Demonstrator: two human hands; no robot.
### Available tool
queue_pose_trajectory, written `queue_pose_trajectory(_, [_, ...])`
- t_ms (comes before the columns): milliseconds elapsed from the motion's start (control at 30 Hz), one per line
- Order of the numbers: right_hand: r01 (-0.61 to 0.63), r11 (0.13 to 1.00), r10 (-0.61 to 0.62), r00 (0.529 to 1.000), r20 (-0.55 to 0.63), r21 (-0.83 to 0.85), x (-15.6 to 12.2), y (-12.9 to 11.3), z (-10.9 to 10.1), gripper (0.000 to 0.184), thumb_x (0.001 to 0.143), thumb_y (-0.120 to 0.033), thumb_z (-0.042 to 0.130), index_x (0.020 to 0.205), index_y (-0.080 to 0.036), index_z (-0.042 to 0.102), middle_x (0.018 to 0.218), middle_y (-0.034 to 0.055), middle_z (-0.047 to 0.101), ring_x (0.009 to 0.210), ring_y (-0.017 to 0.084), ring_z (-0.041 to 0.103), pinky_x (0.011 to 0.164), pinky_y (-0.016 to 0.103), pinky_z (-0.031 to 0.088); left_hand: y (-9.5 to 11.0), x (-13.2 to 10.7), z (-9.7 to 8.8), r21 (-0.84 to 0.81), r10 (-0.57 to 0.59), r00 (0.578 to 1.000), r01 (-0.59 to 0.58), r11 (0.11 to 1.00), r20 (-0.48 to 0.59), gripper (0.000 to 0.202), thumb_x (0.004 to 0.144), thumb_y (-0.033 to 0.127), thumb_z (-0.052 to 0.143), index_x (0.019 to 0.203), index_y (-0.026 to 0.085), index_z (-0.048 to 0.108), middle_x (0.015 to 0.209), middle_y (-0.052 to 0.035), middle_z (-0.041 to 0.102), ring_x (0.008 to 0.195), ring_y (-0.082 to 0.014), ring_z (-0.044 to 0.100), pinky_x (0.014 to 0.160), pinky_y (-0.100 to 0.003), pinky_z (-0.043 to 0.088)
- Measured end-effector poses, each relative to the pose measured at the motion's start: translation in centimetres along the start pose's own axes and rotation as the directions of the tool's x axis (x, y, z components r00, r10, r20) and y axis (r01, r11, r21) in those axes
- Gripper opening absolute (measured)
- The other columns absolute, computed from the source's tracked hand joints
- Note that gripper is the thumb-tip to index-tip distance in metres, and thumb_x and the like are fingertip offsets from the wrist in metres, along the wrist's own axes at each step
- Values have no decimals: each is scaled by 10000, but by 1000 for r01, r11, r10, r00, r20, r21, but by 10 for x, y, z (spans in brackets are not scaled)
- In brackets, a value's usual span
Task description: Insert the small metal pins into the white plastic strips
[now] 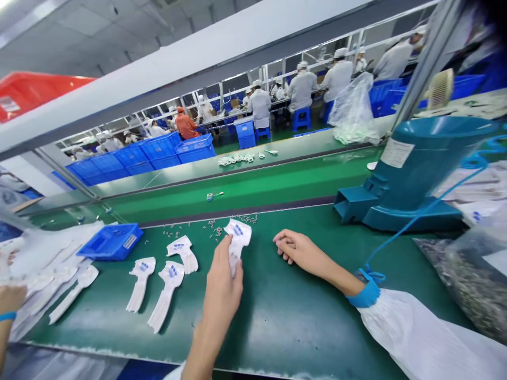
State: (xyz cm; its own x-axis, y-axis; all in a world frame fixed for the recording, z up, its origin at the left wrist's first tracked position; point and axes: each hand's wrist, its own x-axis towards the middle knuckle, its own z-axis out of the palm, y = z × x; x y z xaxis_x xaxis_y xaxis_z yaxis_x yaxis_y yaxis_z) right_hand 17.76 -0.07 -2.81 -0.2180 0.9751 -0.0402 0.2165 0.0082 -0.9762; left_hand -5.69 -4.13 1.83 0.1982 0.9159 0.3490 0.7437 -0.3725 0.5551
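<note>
My left hand (222, 282) is closed around the handle of a white plastic housing half (239, 232) with blue print. The housing is raised above the green bench, its wide head pointing away from me. To the right, my right hand (295, 247) is low over the bench, fingers loosely bent and nothing visible in them. A blue wrist strap (364, 292) circles that wrist. Left of my hands lie three similar printed housing halves, one (184, 253) at the back, another (168, 287) in front, a third (140, 279) further left. Small screws (217, 230) are scattered behind the held housing.
A blue tray (113, 241) and more white housings (75, 293) lie at left, beside another person's hand (11, 298). A teal machine (415, 169), a blue coiled cord (412, 221) and a bag of small parts (467, 279) occupy the right. A green conveyor belt (277, 187) runs behind.
</note>
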Motion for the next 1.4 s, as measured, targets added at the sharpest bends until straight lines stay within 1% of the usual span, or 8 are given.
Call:
queue_pose_trajectory(233, [43,999,-43,999,-17,9,7,5,3,143,882,-318,508,922,-189,554,697,-8,601,568,123,580,466,217,478,-3,182,53,133,117,993,-114,985,-17,387,954,229,563,1331,176,495,1301,-136,565,1174,-267,573,982,-469,483])
queue_pose_trajectory(400, [79,984,-87,995,-47,-158,2,2,1,225,920,-307,415,955,-181,598,772,43,660,659,174,641,575,301,557,-6,236,94,234,153,985,-167,958,75,342,951,345,599,1240,166,570,1246,-95,591,1055,-227,622,887,-439,540])
queue_pose_trajectory(467, [175,918,-222,970,-96,-357,0,0,0,306,915,-329,455,1114,-171,626,1042,114,699,974,248,659,849,406,561,-14,226,93,265,173,974,-207,942,146,340,952,343,598,1241,166,570,1247,-96,591,1060,-229,620,891,-441,538])
queue_pose_trajectory(567, [298,720,-425,903,-58,-627,10,-2,1,592,893,-386,540,1438,-167,458,1517,134,431,1423,319,317,1144,503,331,-34,183,73,287,196,938,-279,917,284,336,954,336,596,1248,175,574,1288,-100,579,1117,-242,602,943,-470,513])
queue_pose_trajectory(667, [358,570,-438,894,96,-740,36,-2,7,642,942,-453,486,1504,-163,381,1601,114,288,1481,326,185,1175,549,250,-52,126,42,297,192,895,-327,897,403,329,959,205,546,1285,177,576,1382,-121,549,1294,-272,506,1092,-501,404])
queue_pose_trajectory(833, [350,484,-415,899,142,-802,62,1,17,452,994,-439,415,1329,-198,600,1446,148,517,1345,328,439,1118,572,320,-60,55,12,328,137,881,-307,893,452,467,989,174,367,1447,229,440,1517,-68,438,1443,-246,332,1173,-472,320])
queue_pose_trajectory(1167, [298,420,-427,898,103,-857,59,18,20,550,998,-490,359,1432,-187,507,1473,114,501,1390,319,382,1125,509,342,-35,59,36,396,38,917,-208,894,397,540,1020,474,330,1493,218,372,1566,-74,349,1467,-292,266,1172,-540,258])
queue_pose_trajectory(1400, [213,427,-406,913,24,-879,67,17,14,628,997,-552,285,1515,-210,377,1561,82,382,1432,328,302,1123,524,329,-44,12,-14,530,-118,958,-40,847,262,583,995,498,357,1521,248,328,1614,-60,223,1498,-337,104,1171,-583,202])
